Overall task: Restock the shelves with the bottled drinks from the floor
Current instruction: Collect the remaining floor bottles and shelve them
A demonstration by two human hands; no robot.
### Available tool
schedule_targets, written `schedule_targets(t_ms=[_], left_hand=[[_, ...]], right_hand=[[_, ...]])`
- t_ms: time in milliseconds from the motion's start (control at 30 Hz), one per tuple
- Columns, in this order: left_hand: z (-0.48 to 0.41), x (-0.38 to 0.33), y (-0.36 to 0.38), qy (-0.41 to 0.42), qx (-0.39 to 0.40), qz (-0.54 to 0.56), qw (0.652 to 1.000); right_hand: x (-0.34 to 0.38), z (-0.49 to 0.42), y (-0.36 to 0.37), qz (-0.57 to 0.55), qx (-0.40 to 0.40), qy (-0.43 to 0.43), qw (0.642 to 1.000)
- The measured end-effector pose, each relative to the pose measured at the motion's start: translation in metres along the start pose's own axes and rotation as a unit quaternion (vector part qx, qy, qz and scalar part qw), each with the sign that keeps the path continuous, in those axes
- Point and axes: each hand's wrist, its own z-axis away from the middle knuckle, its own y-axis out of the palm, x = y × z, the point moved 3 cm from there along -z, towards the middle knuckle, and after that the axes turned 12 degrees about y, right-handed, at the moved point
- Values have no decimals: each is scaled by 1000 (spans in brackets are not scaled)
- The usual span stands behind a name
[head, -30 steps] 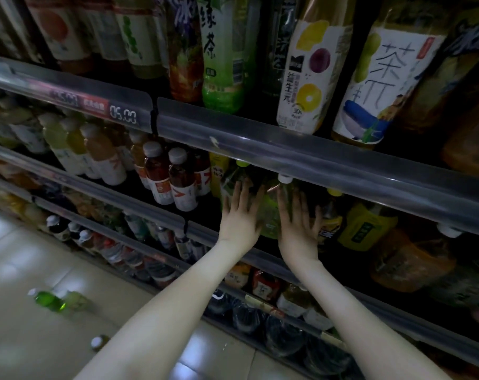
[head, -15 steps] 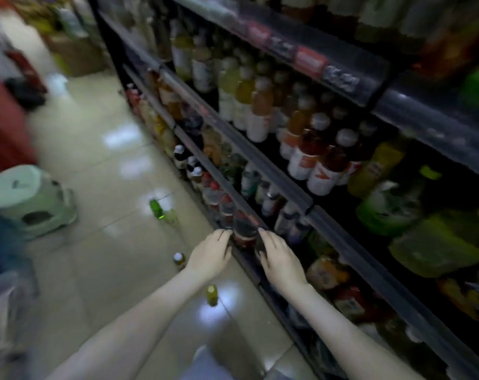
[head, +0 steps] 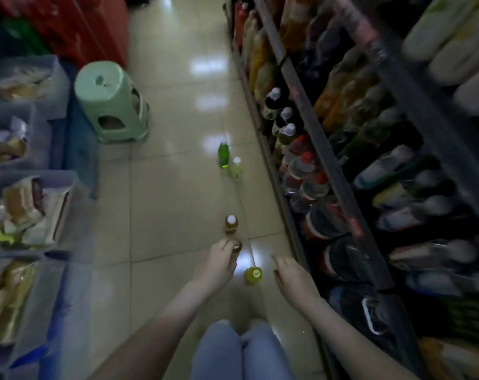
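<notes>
while the person crouched in the aisle, knees (head: pixel 241 349) showing at the bottom of the view, the scene stood so:

left hand: the left hand (head: pixel 219 266) reached down with its fingers around the cap end of a small amber bottle (head: pixel 236 246) on the floor; whether the grip had closed was too blurred to tell.

right hand: the right hand (head: pixel 293 278) hung loose and unclenched, holding nothing, just beside a yellow-capped bottle (head: pixel 252 275) standing between the two hands.

other bottles: a white-capped amber bottle (head: pixel 231 224) stood just beyond the left hand; farther up the tiles a green bottle (head: pixel 223 155) and a pale bottle (head: pixel 236 168) stood side by side.

shelves: the stocked shelves (head: pixel 342 187) ran along the right, packed with drinks.

surroundings: a green stool (head: pixel 110 102) stood well apart to the left, with bins of packaged goods (head: pixel 24 204) along the left edge.

risk: a pinch on the cap alone could probably let the bottle slip or swing into its neighbour and topple it, since they stood close; on glossy tile a fallen one would likely roll under the shelf.
</notes>
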Motion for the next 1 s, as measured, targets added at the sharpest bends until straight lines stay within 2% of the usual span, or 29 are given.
schedule_targets(t_ms=[133, 233, 300, 367, 467, 533, 633, 833, 900, 1000], left_hand=[[-28, 72, 90, -59, -7, 76, 995], [-39, 120, 141, -54, -53, 69, 995], [-43, 144, 163, -56, -89, 56, 993], [-42, 161, 178, -56, -113, 49, 991], [-30, 173, 192, -77, -112, 63, 989], [-20, 169, 189, -95, -102, 88, 986], [-18, 142, 168, -91, -64, 112, 987], [1, 52, 106, -53, 112, 124, 984], [13, 20, 78, -47, 131, 114, 984], [21, -27, 17, -19, 107, 122, 987]], right_hand=[[-21, -81, 132, 22, 97, 17, 995], [-31, -132, 216, 35, 152, 20, 988], [-35, -156, 259, 74, 165, -19, 983], [-39, -174, 287, 125, 143, -50, 981], [-41, -175, 294, 115, 137, -19, 984], [-38, -167, 280, 112, 122, 3, 986], [-25, -140, 240, 42, 116, 33, 992], [15, -38, 72, -155, 63, 32, 985], [28, 1, 10, -211, 65, 9, 975], [41, 52, -80, -277, 33, -17, 960]])
